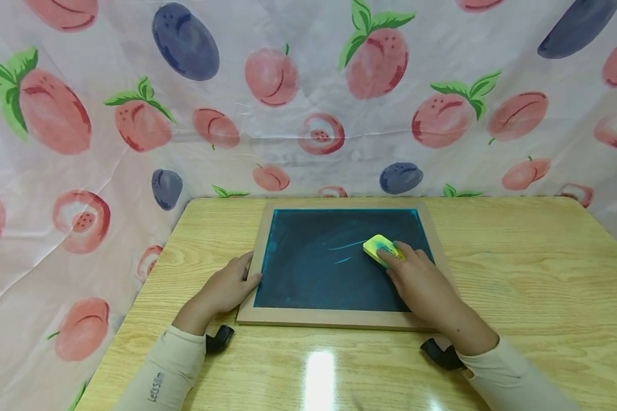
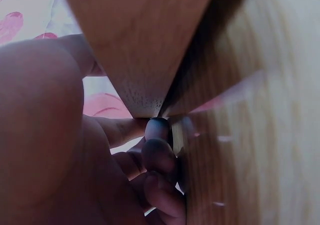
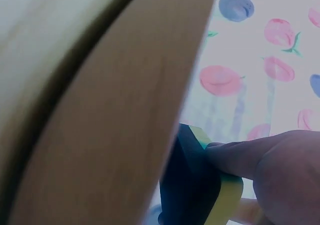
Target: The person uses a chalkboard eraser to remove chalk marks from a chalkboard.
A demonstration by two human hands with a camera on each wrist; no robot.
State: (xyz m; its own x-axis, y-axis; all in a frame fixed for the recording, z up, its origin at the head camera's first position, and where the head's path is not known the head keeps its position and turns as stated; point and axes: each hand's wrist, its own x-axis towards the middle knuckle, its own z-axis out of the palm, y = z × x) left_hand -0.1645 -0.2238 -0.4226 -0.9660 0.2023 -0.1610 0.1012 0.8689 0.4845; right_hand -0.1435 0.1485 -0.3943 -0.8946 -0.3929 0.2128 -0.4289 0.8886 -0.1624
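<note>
A chalkboard (image 1: 308,274) with a wooden frame lies on the table, with a few blue chalk strokes on its dark surface. My left hand (image 1: 228,285) grips the frame's left side, thumb on top; in the left wrist view its fingers (image 2: 160,157) curl at the frame's lower edge. On the right part of the board, my right hand (image 1: 421,282) holds a yellow board eraser (image 1: 375,245) stained blue on top. The eraser's dark felt side (image 3: 187,190) faces the board in the right wrist view, beside the wooden frame (image 3: 115,105).
The light wooden table (image 1: 535,274) extends on both sides of the board. A fruit-print cloth (image 1: 308,114) hangs behind it and along the left. Black wrist-worn pieces (image 1: 220,339) sit below both hands.
</note>
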